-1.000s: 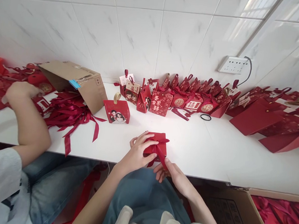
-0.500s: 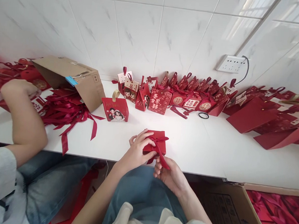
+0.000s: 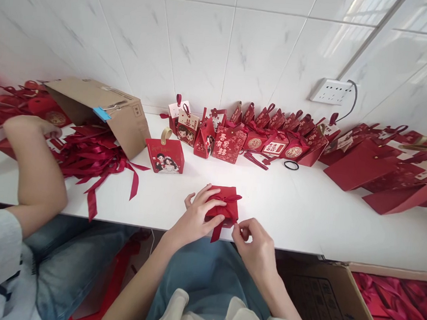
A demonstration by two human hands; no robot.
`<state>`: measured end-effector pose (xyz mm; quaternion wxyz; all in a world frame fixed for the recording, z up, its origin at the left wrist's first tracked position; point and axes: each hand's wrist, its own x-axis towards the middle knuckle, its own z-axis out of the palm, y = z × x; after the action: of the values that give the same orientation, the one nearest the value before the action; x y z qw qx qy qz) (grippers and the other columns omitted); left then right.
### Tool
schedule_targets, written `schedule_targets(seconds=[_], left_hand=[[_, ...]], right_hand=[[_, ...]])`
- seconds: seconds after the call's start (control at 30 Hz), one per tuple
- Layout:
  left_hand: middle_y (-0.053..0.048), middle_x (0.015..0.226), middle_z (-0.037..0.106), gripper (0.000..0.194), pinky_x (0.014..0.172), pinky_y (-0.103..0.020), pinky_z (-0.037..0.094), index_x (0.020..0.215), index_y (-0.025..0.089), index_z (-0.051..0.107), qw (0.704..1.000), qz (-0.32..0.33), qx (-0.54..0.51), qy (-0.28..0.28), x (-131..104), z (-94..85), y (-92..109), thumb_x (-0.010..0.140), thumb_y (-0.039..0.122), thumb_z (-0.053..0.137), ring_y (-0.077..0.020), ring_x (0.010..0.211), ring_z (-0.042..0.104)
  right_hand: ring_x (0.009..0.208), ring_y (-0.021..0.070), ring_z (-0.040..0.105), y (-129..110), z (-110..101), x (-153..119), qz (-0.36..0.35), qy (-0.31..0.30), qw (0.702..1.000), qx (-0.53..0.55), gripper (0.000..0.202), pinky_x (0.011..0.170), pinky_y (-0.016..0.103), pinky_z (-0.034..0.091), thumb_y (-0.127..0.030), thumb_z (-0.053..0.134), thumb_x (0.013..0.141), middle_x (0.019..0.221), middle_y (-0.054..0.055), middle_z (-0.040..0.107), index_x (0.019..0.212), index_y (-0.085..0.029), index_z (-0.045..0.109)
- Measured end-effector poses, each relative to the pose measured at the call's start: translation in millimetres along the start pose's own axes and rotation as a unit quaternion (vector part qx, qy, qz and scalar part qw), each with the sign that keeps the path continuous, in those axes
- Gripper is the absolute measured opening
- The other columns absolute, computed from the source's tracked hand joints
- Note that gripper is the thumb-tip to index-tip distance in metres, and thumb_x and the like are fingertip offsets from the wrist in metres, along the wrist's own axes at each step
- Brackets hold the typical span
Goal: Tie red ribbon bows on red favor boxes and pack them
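Note:
A small red gift box [image 3: 229, 191] lies near the front edge of the white table, with a dark red ribbon [image 3: 216, 232] tied in a bow over its top. My left hand [image 3: 200, 213] is closed over the box's left side, fingers across the top and thumb at the front, covering part of the bow. At the box's front right corner, my right hand [image 3: 257, 242] pinches thumb and forefinger together on the ribbon's right tail, little of which shows. The ribbon's other tail hangs down at the front.
Decorated red boxes [image 3: 229, 144] line the wall, with larger red bags [image 3: 361, 166] at right. A cardboard box [image 3: 127, 123] spills ribbons [image 3: 88, 155] at left, beside a co-worker's arm [image 3: 43, 166]. An open carton [image 3: 321, 292] of ribboned boxes stands lower right. One couple-print box [image 3: 165, 156] stands nearer.
My right hand has moved slightly right and turned knuckles up, now pinching at the box's corner. One ribbon tail now hangs over the front. My left hand stays on the box.

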<state>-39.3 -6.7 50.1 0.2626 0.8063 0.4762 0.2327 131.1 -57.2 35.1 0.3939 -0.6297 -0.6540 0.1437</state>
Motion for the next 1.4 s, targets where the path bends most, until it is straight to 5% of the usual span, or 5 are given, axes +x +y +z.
schedule_targets(seconds=[0.3,0.57,0.7,1.0,1.4], left_hand=[[-0.004,0.137,0.046,0.014,0.107,-0.051,0.018,0.095,0.024,0.058,0.999,-0.012,-0.028,0.034,0,3.6,2,0.088,0.031,0.049,-0.0266,0.136,0.027],[-0.005,0.102,0.061,0.018,0.087,-0.032,0.042,0.088,0.021,0.054,0.957,-0.087,-0.172,0.218,7,-1.9,-16,0.085,0.038,0.046,-0.0196,0.101,0.056],[0.003,0.060,0.046,0.037,0.063,-0.025,0.038,0.062,0.020,0.040,0.957,-0.183,-0.173,0.143,14,0.1,-20,0.085,0.048,0.042,-0.0130,0.062,0.048],[0.006,0.054,0.030,0.038,0.054,-0.023,0.029,0.057,0.020,0.030,0.951,-0.162,-0.221,0.141,18,6.6,-19,0.084,0.043,0.042,-0.0102,0.053,0.033],[0.003,0.055,0.038,0.037,0.057,-0.026,0.035,0.057,0.021,0.035,0.936,-0.187,-0.263,0.141,13,2.6,-25,0.085,0.046,0.035,-0.0131,0.056,0.042]], right_hand=[[0.051,0.0116,0.040,14,-2,-11,0.111,-0.152,0.972,0.139,0.034,0.051,0.024,0.035,-0.042,0.043,0.084,0.053,-0.002,0.046,0.059,-0.020,0.043],[0.054,0.0140,0.044,35,-25,39,0.168,-0.050,0.970,0.166,0.044,0.052,0.025,0.035,-0.054,0.039,0.085,0.053,-0.001,0.044,0.061,-0.019,0.051],[0.051,0.0131,0.041,30,-1,60,0.151,-0.109,0.969,0.165,0.053,0.052,0.026,0.032,-0.066,0.037,0.081,0.051,-0.002,0.043,0.058,-0.020,0.045],[0.051,0.0107,0.035,27,28,66,0.161,-0.108,0.931,0.310,0.037,0.051,0.025,0.029,-0.045,0.044,0.080,0.053,-0.004,0.038,0.054,-0.021,0.035],[0.070,0.0163,0.051,54,2,61,0.133,-0.077,0.925,0.346,0.035,0.068,0.029,0.043,-0.048,0.040,0.084,0.069,0.001,0.052,0.068,-0.020,0.052]])
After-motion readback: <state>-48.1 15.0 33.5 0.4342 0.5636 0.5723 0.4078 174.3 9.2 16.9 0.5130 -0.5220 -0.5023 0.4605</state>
